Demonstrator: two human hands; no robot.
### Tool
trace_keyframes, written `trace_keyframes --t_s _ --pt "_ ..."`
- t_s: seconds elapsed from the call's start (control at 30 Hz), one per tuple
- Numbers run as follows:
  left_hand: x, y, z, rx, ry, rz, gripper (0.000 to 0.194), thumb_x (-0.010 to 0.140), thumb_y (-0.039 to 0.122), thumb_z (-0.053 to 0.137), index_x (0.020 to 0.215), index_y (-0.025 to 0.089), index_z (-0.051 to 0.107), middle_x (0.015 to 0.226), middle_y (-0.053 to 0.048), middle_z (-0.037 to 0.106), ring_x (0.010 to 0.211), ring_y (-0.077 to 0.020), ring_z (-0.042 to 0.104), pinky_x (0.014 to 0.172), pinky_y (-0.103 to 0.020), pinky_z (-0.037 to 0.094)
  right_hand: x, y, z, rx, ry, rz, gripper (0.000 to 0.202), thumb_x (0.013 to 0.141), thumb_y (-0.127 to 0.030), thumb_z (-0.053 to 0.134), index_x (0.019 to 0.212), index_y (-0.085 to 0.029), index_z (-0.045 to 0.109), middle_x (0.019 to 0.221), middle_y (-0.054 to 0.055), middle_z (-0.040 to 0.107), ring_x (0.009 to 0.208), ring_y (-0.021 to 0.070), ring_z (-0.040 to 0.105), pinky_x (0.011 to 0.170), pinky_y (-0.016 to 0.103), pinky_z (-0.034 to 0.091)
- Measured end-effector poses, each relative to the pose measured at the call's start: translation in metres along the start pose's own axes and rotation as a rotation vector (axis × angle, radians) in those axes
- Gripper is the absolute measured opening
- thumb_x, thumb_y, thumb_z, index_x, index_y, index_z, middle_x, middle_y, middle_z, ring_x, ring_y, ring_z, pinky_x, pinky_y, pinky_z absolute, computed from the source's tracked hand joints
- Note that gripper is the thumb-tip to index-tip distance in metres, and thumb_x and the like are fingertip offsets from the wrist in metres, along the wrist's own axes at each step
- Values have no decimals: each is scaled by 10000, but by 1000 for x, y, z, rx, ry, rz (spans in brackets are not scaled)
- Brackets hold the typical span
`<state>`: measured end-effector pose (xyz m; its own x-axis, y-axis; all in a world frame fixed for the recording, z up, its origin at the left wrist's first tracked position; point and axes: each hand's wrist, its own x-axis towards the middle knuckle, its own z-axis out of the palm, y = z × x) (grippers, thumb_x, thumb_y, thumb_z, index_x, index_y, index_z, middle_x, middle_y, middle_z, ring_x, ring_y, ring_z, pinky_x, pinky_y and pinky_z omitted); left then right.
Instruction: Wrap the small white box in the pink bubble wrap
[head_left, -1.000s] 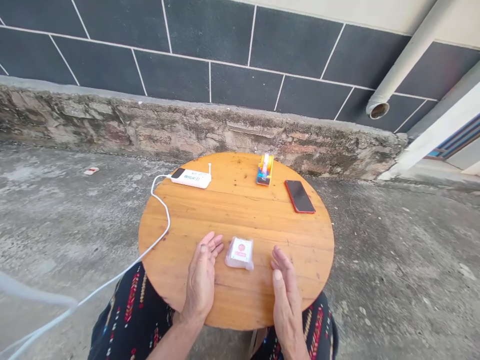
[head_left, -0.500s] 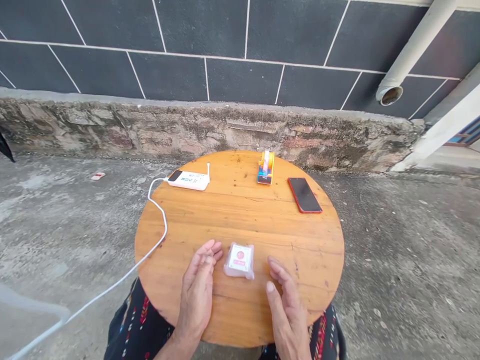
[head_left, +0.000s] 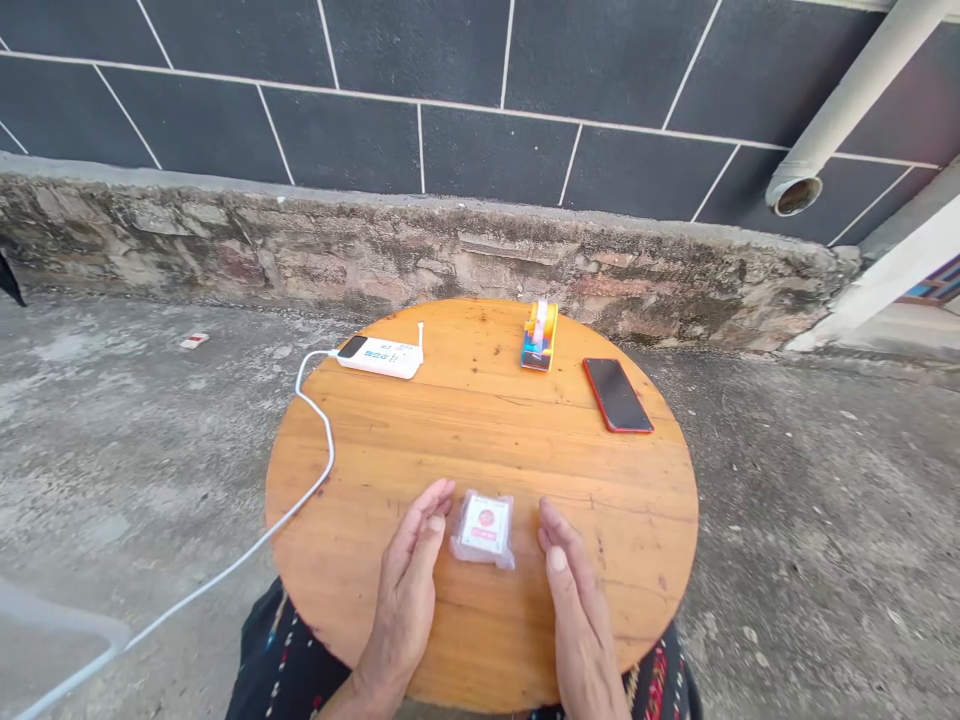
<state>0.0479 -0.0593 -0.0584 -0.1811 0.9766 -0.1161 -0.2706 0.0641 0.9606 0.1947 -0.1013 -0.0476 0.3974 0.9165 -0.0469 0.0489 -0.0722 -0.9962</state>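
Note:
A small white square packet (head_left: 484, 528) with a red mark, wrapped in clear plastic, lies on the round wooden table (head_left: 480, 430) near its front. Just left of it is my left hand (head_left: 406, 590), resting on its edge with the palm turned inward and the fingers stretched out, holding nothing. To the packet's right, my right hand (head_left: 579, 600) faces inward too, thumb apart from the fingers, with nothing in it. Neither hand touches the packet.
A white device (head_left: 381, 357) with a white cable (head_left: 259, 545) sits at the table's back left. A yellow and blue tape dispenser (head_left: 539, 337) stands at the back, and a red-edged phone (head_left: 618, 396) lies at the right. Beyond is a stone wall base.
Both hands have turned slightly and shifted a little, the fingers of my right hand now straighter. The view has moved slightly. The packet still lies between my hands.

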Motion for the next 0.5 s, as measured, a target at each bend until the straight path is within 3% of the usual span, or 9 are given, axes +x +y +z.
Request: trace_keyframes --t_s 0.23,0.43,0.5 --pt "-6 1 15 -131 -91 -76 502 920 506 441 1371 288 450 1490 -34 377 1394 -251 289 1179 -444 179 28 -15 32 93 -133 89 623 901 -598 393 1399 -225 425 1492 30 363 1384 251 303 1145 473 254" --pt "-13 -8 30 -119 -122 -86 597 913 550 407 1444 295 315 1556 12 207 1434 -215 152 1194 -382 133 32 -17 51 87 -262 15 688 895 -646 338 1442 -230 344 1529 27 275 1416 219 220 1170 449 159" --pt "-14 -8 33 -128 -157 -103 629 921 563 361 1472 288 234 1564 7 170 1430 -216 167 1186 -383 169 34 -14 53 89 -299 -12 703 885 -660 345 1452 -244 320 1536 27 261 1418 218 215 1172 451 140"
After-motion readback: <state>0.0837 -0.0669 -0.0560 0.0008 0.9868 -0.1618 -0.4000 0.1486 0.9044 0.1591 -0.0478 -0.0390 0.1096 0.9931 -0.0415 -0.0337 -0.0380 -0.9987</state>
